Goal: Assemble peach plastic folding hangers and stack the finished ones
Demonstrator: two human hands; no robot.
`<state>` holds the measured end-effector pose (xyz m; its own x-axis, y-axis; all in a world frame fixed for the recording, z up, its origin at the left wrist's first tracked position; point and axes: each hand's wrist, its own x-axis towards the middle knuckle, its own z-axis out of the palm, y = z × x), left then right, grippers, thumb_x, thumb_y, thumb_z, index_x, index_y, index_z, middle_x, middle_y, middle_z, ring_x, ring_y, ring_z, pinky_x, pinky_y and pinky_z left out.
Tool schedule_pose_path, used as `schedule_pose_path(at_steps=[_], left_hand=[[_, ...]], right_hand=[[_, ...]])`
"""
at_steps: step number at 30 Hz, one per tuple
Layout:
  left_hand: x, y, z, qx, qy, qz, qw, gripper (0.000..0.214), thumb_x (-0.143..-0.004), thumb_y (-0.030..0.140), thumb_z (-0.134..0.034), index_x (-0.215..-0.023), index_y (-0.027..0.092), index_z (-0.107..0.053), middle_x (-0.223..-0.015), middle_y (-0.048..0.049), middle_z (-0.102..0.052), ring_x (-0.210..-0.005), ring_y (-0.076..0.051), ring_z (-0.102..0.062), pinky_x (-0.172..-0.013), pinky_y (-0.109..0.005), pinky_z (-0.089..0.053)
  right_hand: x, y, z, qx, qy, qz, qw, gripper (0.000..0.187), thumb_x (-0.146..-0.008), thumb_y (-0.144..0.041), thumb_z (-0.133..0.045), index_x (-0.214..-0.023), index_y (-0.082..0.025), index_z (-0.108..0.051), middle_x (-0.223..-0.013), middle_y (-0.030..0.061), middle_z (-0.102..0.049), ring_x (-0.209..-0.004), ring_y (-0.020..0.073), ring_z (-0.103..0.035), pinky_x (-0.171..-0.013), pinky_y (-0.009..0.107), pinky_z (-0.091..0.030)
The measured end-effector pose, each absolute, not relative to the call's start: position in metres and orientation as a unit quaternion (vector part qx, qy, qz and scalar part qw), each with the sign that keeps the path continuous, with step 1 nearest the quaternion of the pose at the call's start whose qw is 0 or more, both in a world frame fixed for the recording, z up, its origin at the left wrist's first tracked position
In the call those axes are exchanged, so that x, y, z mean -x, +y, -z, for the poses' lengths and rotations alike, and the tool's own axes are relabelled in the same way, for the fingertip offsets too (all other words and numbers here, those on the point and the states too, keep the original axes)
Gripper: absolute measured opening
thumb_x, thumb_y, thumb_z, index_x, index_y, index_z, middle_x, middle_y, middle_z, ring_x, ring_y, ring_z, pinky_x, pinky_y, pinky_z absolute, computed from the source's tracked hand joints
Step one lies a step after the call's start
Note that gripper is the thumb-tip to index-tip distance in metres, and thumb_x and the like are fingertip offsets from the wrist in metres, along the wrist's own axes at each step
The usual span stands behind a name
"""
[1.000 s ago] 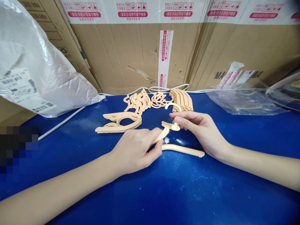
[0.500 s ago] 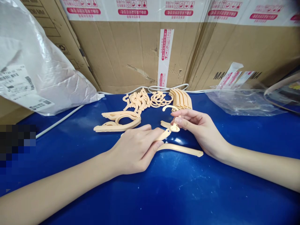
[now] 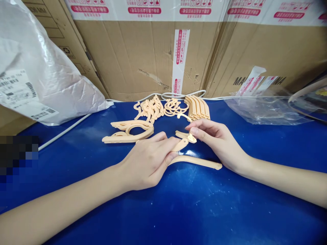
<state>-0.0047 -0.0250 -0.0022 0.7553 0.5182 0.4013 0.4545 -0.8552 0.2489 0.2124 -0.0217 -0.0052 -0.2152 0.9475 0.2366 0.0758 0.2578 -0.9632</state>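
Note:
My left hand is closed around a cream plastic hanger arm, whose holed end pokes out past the fingers. Between thumb and fingertips, my right hand pinches a cream hanger hook. The hook's curved tip points up and left; its wide base is close to the holed end, and I cannot tell whether they touch. Below them another hanger arm extends to the right, its left end hidden by my left hand. Behind the hook lies a short cream piece, partly covered.
Joined hanger parts lie left of centre on the blue table. Farther back are piled hooks, rings and stacked arms. Cardboard boxes and a white cable border the table. A silver bag stands left, clear plastic right.
The hook has tilted slightly and its base has shifted a little to the right. Both hands keep their holds and stay nearly in place.

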Motion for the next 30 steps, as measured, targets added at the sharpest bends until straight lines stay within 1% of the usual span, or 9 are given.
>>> schedule_pose_path(at_steps=[2, 6, 9, 13, 16, 19, 24, 27, 30], left_hand=[[0.0048, -0.024, 0.0028, -0.934, 0.265, -0.232, 0.064, 0.022, -0.099, 0.022, -0.031, -0.098, 0.015, -0.052, -0.078, -0.0028, -0.053, -0.075, -0.018, -0.047, -0.063, -0.03, -0.036], [0.0039, -0.0216, 0.006, -0.934, 0.268, -0.235, 0.034, 0.024, -0.101, 0.022, -0.029, -0.106, 0.014, -0.052, -0.083, -0.0038, -0.056, -0.077, -0.018, -0.048, -0.065, -0.03, -0.039], [0.0016, -0.022, 0.0073, -0.94, 0.246, -0.235, -0.011, 0.03, -0.102, 0.023, -0.025, -0.106, 0.011, -0.053, -0.082, -0.0049, -0.057, -0.074, -0.018, -0.048, -0.061, -0.029, -0.04], [-0.0014, -0.0248, 0.0056, -0.945, 0.222, -0.227, -0.075, 0.029, -0.102, 0.018, -0.027, -0.103, 0.01, -0.054, -0.078, -0.0051, -0.058, -0.069, -0.017, -0.048, -0.059, -0.028, -0.04], [-0.0013, -0.0255, 0.005, -0.941, 0.222, -0.234, -0.1, 0.026, -0.101, 0.016, -0.03, -0.106, 0.008, -0.054, -0.082, -0.0064, -0.062, -0.07, -0.018, -0.049, -0.061, -0.029, -0.042], [0.0006, -0.0242, 0.0062, -0.937, 0.242, -0.237, -0.084, 0.028, -0.101, 0.019, -0.028, -0.109, 0.01, -0.053, -0.088, -0.0072, -0.063, -0.073, -0.018, -0.051, -0.064, -0.03, -0.044], [0.0033, -0.0226, 0.0085, -0.926, 0.286, -0.245, -0.009, 0.028, -0.101, 0.023, -0.028, -0.115, 0.013, -0.051, -0.088, -0.0055, -0.061, -0.078, -0.019, -0.051, -0.07, -0.031, -0.044], [0.004, -0.0231, 0.0087, -0.926, 0.289, -0.243, 0.007, 0.029, -0.101, 0.023, -0.028, -0.116, 0.012, -0.05, -0.09, -0.0059, -0.062, -0.08, -0.019, -0.051, -0.072, -0.032, -0.044], [0.004, -0.0235, 0.0082, -0.926, 0.291, -0.24, 0.011, 0.029, -0.101, 0.022, -0.028, -0.118, 0.013, -0.049, -0.095, -0.0065, -0.063, -0.082, -0.02, -0.051, -0.074, -0.032, -0.043]], right_hand=[[-0.2121, -0.0214, 0.0047, 0.405, -0.635, -0.455, 0.475, 0.012, -0.084, -0.034, -0.067, -0.086, -0.023, -0.067, -0.083, -0.0016, -0.068, -0.078, 0.011, -0.061, -0.074, 0.023, -0.048], [-0.2109, -0.0195, 0.0032, 0.417, -0.641, -0.442, 0.47, 0.013, -0.085, -0.033, -0.065, -0.08, -0.021, -0.064, -0.078, -0.0015, -0.064, -0.074, 0.0114, -0.058, -0.072, 0.024, -0.046], [-0.2102, -0.0193, 0.0034, 0.427, -0.645, -0.431, 0.465, 0.016, -0.084, -0.035, -0.066, -0.078, -0.02, -0.063, -0.075, -0.0014, -0.062, -0.071, 0.0118, -0.056, -0.069, 0.025, -0.045], [-0.21, -0.0217, 0.0043, 0.429, -0.654, -0.415, 0.465, 0.019, -0.083, -0.039, -0.066, -0.079, -0.02, -0.063, -0.076, -0.001, -0.062, -0.069, 0.0116, -0.054, -0.065, 0.024, -0.043], [-0.2102, -0.0231, 0.0042, 0.423, -0.655, -0.401, 0.481, 0.016, -0.084, -0.037, -0.066, -0.08, -0.021, -0.064, -0.078, -0.0009, -0.063, -0.07, 0.0114, -0.055, -0.066, 0.024, -0.044], [-0.211, -0.0226, 0.0044, 0.427, -0.639, -0.406, 0.494, 0.014, -0.083, -0.036, -0.068, -0.083, -0.022, -0.066, -0.079, -0.0007, -0.065, -0.073, 0.0121, -0.058, -0.069, 0.024, -0.047], [-0.2132, -0.0193, 0.007, 0.433, -0.61, -0.428, 0.508, 0.015, -0.08, -0.037, -0.071, -0.084, -0.023, -0.067, -0.081, -0.0015, -0.067, -0.074, 0.0109, -0.059, -0.07, 0.022, -0.047], [-0.2138, -0.0179, 0.0086, 0.433, -0.602, -0.442, 0.505, 0.016, -0.078, -0.038, -0.074, -0.084, -0.024, -0.069, -0.08, -0.0022, -0.068, -0.074, 0.0102, -0.06, -0.07, 0.021, -0.047], [-0.2139, -0.0175, 0.0088, 0.428, -0.603, -0.452, 0.499, 0.017, -0.077, -0.039, -0.074, -0.086, -0.025, -0.072, -0.084, -0.0012, -0.071, -0.078, 0.0122, -0.063, -0.074, 0.024, -0.05]])
